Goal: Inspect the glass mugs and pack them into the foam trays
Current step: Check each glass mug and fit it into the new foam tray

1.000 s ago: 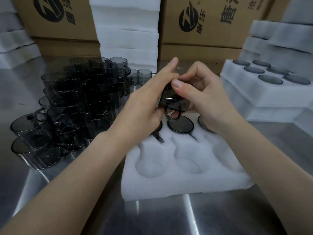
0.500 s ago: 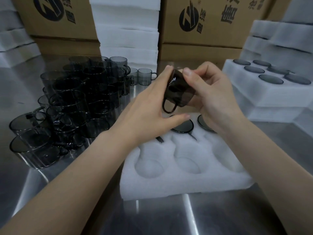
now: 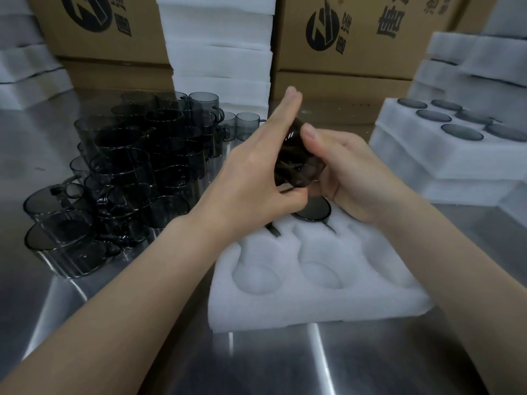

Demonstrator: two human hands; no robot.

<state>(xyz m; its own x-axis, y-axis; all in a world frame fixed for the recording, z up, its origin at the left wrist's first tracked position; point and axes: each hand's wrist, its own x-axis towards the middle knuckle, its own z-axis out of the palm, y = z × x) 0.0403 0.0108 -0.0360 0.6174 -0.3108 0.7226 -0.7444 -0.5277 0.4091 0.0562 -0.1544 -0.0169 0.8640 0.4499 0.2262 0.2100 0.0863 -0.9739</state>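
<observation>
Item under inspection: one smoked glass mug, held clear of the surface between both hands, above the far row of the near foam tray. The mug is tilted; its handle cannot be made out clearly among the dark reflections.

Left hand: fingers straight and together, laid flat along the mug's left side with tips reaching past it; thumb bent in against the mug's lower edge.

Right hand: thumb pressed on the mug's upper wall, remaining fingers curled beneath and behind it. The mug is clasped from both sides.

Change against half a second earlier: the mug occupies about the same place over the tray but has been turned. The handle loop, then plain at its lower left, no longer shows. The left thumb, then stretched out below the mug, is now tucked in, and the left fingers stand higher.

Near foam tray: sits toward the surface's near edge. One seated mug shows as a dark disc in the far row, directly beneath the hands. The near-row pockets visible are unfilled.

Surroundings: a pile of loose mugs lies toward the left edge. A filled foam tray sits on other trays at the right edge. Stacked foam sheets and cardboard cartons line the far edge.
</observation>
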